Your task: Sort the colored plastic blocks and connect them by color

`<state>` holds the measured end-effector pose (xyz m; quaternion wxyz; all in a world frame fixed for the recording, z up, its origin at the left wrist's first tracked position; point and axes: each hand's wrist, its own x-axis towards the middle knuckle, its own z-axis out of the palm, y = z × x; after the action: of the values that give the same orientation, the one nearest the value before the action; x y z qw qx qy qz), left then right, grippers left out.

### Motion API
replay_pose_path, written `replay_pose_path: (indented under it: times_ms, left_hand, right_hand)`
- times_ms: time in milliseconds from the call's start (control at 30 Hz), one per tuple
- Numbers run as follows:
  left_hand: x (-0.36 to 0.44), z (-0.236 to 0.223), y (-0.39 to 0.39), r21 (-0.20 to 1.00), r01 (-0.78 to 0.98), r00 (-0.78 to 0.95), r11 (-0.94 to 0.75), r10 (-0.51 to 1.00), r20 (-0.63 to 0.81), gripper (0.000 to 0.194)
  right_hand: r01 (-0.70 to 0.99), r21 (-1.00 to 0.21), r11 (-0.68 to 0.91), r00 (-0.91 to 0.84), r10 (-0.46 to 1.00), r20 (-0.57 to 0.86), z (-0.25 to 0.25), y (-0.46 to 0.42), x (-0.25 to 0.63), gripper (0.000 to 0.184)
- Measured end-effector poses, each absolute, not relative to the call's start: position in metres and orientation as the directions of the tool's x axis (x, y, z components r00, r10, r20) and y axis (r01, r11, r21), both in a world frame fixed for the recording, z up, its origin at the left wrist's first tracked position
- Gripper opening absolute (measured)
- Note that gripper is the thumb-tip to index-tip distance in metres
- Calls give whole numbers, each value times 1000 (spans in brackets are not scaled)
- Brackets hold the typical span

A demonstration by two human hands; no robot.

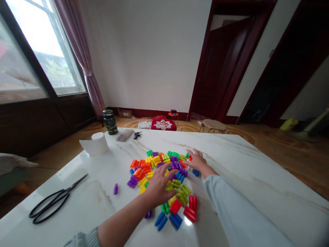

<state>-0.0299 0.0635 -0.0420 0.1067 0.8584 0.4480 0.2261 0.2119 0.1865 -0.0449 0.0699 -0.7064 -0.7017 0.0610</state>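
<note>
A loose heap of small coloured plastic pieces (146,166) covers the middle of the white table, in orange, yellow, green, purple, blue and red. Over the heap's near middle, my left hand (160,185) is spread, fingers apart; whether it touches the pieces below I cannot tell. My right hand (197,160) reaches to the heap's far right edge with its fingers stretched out, beside some purple and blue pieces. Red pieces (190,209) and blue pieces (175,221) lie nearest me. A single purple piece (116,188) lies apart on the left.
Black-handled scissors (58,200) lie at the table's left. Behind them stand a white paper roll (99,144) and a dark green bottle (110,122). A small black tool (137,135) lies near the far edge of the marble-patterned table (231,151). A round stool (214,125) stands beyond.
</note>
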Motion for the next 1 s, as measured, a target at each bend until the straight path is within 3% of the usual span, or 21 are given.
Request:
replay_pose_path:
  times_ms: [100, 233, 333, 500, 600, 700, 867, 1000]
  left_hand:
    - [-9, -38, 52, 325, 597, 708, -733, 672, 216, 77]
    - [12, -50, 46, 293, 498, 837, -816, 541, 83, 74]
    - [22, -63, 44, 251, 553, 821, -794, 571, 0, 81]
    - [29, -62, 44, 140, 650, 752, -747, 659, 28, 52]
    - [28, -56, 45, 97, 642, 761, -760, 648, 42, 48]
    - [26, -54, 46, 112, 646, 756, -755, 653, 47, 52]
    - [24, -57, 51, 140, 710, 687, -690, 722, 79, 49]
    - [20, -57, 59, 165, 748, 643, -642, 764, 56, 50]
  right_hand:
    - [990, -130, 53, -64, 994, -85, -60, 183, 216, 70]
    - [994, -111, 1, 9, 996, 87, -74, 154, 199, 48]
    - [990, -113, -88, 104, 983, 148, -77, 132, 182, 36]
    - [958, -172, -228, 254, 955, 154, -73, 105, 165, 36]
    - [929, -280, -241, 303, 931, 204, -71, 92, 164, 37]
    - [854, -468, -226, 384, 881, 277, -71, 84, 168, 40]
    - [524, -849, -74, 468, 857, 214, -79, 93, 169, 48]
    - [381, -925, -4, 448, 876, 180, -86, 111, 160, 56]
